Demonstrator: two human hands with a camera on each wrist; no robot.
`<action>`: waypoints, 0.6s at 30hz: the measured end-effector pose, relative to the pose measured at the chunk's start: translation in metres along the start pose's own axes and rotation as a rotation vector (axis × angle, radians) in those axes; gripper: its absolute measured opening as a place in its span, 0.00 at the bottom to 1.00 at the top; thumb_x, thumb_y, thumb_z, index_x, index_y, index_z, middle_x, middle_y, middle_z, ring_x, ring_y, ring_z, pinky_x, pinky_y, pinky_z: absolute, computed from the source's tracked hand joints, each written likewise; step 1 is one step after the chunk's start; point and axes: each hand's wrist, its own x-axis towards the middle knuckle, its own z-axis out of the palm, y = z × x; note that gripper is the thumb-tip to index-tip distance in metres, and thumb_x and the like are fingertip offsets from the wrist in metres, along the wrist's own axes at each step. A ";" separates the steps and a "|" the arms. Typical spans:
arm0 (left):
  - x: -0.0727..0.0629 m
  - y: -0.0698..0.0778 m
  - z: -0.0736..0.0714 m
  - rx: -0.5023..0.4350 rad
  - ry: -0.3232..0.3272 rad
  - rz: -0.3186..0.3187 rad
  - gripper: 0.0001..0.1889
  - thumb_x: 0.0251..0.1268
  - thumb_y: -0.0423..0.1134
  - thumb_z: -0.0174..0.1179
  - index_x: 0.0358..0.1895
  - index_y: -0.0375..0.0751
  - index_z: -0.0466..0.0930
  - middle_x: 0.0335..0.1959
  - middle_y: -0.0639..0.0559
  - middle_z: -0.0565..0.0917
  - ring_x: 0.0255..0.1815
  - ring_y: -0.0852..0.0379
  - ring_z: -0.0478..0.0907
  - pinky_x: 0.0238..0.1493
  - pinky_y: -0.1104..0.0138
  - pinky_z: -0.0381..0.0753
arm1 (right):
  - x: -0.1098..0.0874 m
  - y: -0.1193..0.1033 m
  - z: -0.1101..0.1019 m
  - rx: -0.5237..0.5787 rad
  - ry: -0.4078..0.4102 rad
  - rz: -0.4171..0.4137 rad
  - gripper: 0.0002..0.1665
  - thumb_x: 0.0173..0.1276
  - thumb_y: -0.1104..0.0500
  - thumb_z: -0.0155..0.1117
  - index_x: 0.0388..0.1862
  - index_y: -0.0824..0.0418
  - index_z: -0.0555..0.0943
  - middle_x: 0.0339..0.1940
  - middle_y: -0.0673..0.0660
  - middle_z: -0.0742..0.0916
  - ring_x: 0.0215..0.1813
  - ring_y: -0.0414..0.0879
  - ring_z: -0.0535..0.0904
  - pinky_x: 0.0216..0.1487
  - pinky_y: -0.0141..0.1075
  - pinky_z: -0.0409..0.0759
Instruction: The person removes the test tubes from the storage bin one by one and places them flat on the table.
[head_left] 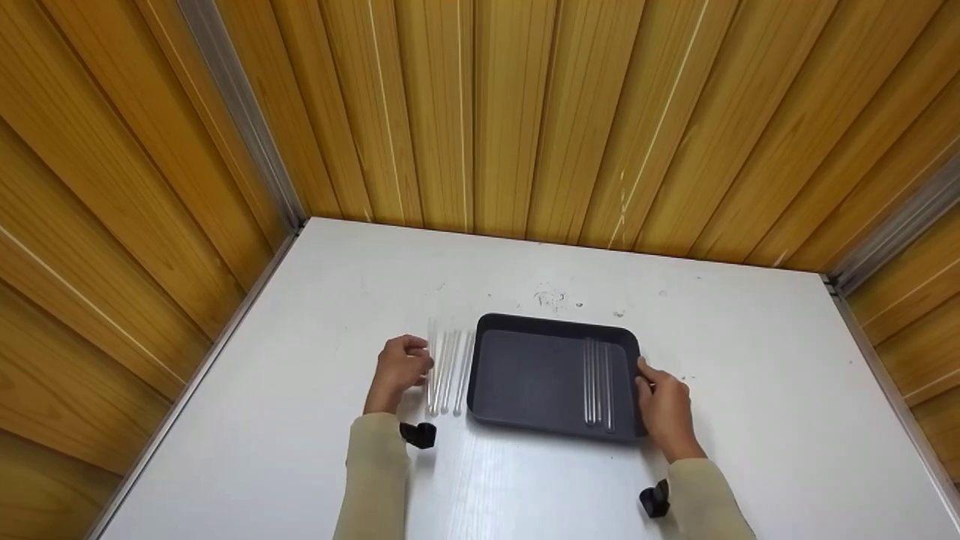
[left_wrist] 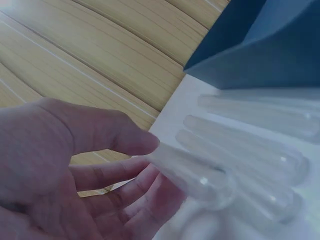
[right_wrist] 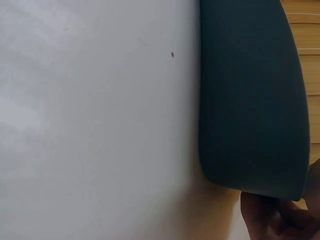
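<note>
My left hand point(head_left: 401, 365) pinches a clear glass test tube point(left_wrist: 192, 177) between thumb and fingers, at the left end of a row. Several more test tubes point(head_left: 459, 375) lie side by side on the white table, rounded ends toward me, between that hand and a dark grey tray point(head_left: 555, 325). Inside the tray, toward its right side, lie several other test tubes point(head_left: 598, 386), roughly parallel. My right hand point(head_left: 664, 405) grips the tray's right rim, thumb near the top edge. In the right wrist view its fingers point(right_wrist: 257, 212) are in shadow at the tray's corner.
The white table point(head_left: 300, 442) carries small dark marks point(head_left: 550, 300) behind the tray. Wood-patterned walls point(head_left: 510, 120) stand at the back and both sides, with metal posts point(head_left: 247, 112) in the corners. A black wrist device point(head_left: 418, 435) sits at each sleeve.
</note>
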 end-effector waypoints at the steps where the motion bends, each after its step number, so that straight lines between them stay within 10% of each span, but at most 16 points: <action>1: 0.001 -0.001 0.000 0.008 0.002 0.001 0.20 0.56 0.27 0.57 0.54 0.32 0.76 0.42 0.43 0.79 0.34 0.54 0.79 0.35 0.64 0.84 | 0.000 0.000 0.000 0.000 -0.001 0.003 0.23 0.71 0.69 0.54 0.65 0.68 0.71 0.58 0.71 0.80 0.46 0.55 0.82 0.37 0.30 0.78; 18: 0.007 -0.006 0.004 0.129 0.028 0.002 0.18 0.57 0.29 0.59 0.53 0.34 0.78 0.46 0.42 0.80 0.38 0.52 0.78 0.33 0.66 0.81 | 0.001 0.001 0.001 -0.015 0.020 0.015 0.23 0.71 0.67 0.55 0.64 0.65 0.73 0.57 0.70 0.82 0.45 0.54 0.82 0.38 0.32 0.77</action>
